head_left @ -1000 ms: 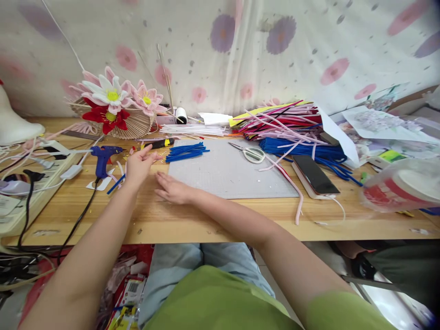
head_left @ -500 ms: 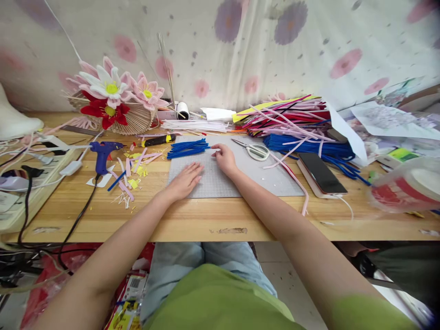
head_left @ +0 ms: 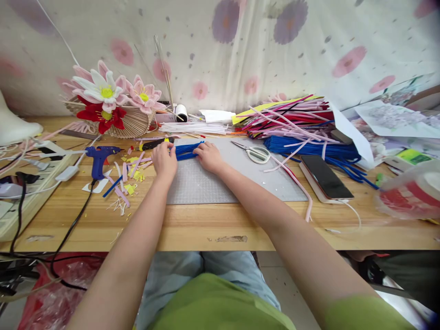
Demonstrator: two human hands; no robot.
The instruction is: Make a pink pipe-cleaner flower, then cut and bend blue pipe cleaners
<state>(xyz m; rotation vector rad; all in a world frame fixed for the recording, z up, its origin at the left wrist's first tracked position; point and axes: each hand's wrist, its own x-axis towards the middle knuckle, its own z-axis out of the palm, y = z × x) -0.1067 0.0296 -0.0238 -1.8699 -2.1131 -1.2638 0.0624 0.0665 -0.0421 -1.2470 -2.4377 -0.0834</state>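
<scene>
Centrally: one bundle of short blue stems [head_left: 186,149], lying crosswise on the upper left of a grey cutting mat [head_left: 213,185], between the two hands. Left hand [head_left: 165,161]: at the bundle's left end, fingers curled and drawn fairly narrow; whether they pinch it cannot be told. Right hand [head_left: 208,158]: at the right end, fingers bent together over the stems, their tips partly hidden; firmness of hold likewise cannot be told. Handling notes, by judgement: both ends best met together, fingertips squared like two low walls, so that stray stems even up; pressure light and level, since fuzzy stems would probably catch on one another and bend under a hard squeeze; bundle best kept flat against the mat. Beside the left hand: one black-and-yellow cutter [head_left: 154,144] and a scatter of pink and yellow scraps [head_left: 132,185], a place where loose ends could mingle with waste. Right of the right hand, apart from it: one pair of scissors [head_left: 257,155], on the mat. Farther right: a larger blue bundle [head_left: 302,147], best kept separate.
</scene>
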